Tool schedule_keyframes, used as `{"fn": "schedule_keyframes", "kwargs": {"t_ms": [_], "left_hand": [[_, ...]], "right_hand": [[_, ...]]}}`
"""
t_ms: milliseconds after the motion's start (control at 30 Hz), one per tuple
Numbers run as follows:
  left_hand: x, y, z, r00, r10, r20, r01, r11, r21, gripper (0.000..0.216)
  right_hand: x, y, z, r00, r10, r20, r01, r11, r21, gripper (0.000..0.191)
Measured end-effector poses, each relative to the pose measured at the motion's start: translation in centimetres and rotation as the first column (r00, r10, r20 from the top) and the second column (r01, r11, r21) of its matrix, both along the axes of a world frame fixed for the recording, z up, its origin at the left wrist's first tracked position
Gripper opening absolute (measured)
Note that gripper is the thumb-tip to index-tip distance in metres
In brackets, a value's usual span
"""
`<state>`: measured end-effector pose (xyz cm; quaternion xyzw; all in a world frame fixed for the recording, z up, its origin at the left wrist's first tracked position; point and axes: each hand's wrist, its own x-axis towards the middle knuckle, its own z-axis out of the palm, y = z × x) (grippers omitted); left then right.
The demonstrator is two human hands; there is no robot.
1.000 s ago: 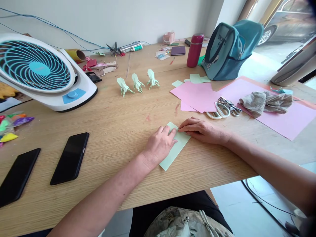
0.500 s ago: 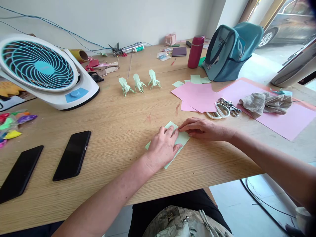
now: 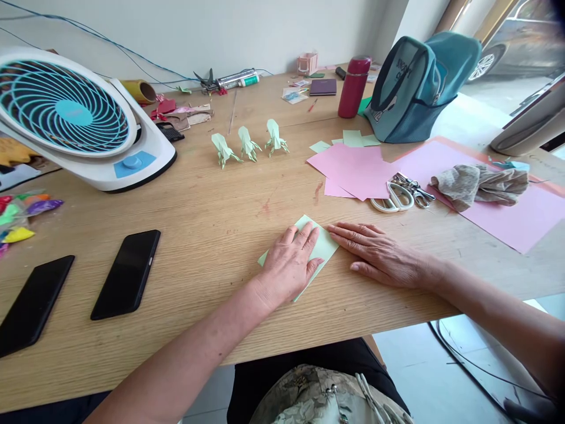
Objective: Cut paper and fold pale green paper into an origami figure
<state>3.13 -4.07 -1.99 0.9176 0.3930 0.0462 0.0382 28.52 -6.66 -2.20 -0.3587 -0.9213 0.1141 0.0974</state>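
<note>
A folded sheet of pale green paper (image 3: 325, 245) lies on the wooden table in front of me, partly covered by my left hand (image 3: 291, 259). That hand rests flat on the paper with its fingers stretched out, pressing it to the tabletop. My right hand (image 3: 384, 253) lies palm down just right of the sheet, fingers extended, its fingertips at the paper's right edge. Farther back stand three pale green folded paper figures (image 3: 248, 144) in a row.
Two black phones (image 3: 126, 274) and a white fan (image 3: 145, 159) are on the left. Pink paper sheets (image 3: 353, 168), white-handled scissors (image 3: 392, 200), a crumpled cloth (image 3: 479, 185), a red flask (image 3: 354, 88) and a teal backpack (image 3: 410, 94) stand or lie to the right.
My right hand has slid right and toward me off the paper, its fingers now straightened and flat. My left hand stays in place on the sheet.
</note>
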Motion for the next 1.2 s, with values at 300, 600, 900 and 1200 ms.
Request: {"fn": "schedule_keyframes", "kwargs": {"t_ms": [300,600,900,1200], "left_hand": [[-0.4,-0.2,-0.3,0.999,-0.009,-0.034,0.008,0.999,-0.044,0.059],[-0.4,-0.2,-0.4,0.999,-0.011,-0.031,0.009,0.997,-0.075,0.057],[-0.4,-0.3,-0.2,1.000,-0.006,-0.024,0.004,0.997,-0.073,0.057],[-0.3,-0.2,-0.2,0.999,-0.009,-0.037,0.006,0.997,-0.079,0.057]], "right_hand": [[0.1,-0.2,-0.3,1.000,-0.006,0.012,0.005,1.000,0.025,0.076],[-0.3,-1.6,0.8,0.998,0.024,0.062,-0.023,1.000,-0.015,0.072],[-1.3,-2.6,0.5,0.996,0.033,0.077,-0.035,0.999,0.025,0.081],[-3.1,-3.8,0.3,0.992,0.112,0.053,-0.113,0.993,0.027,0.085]]}}
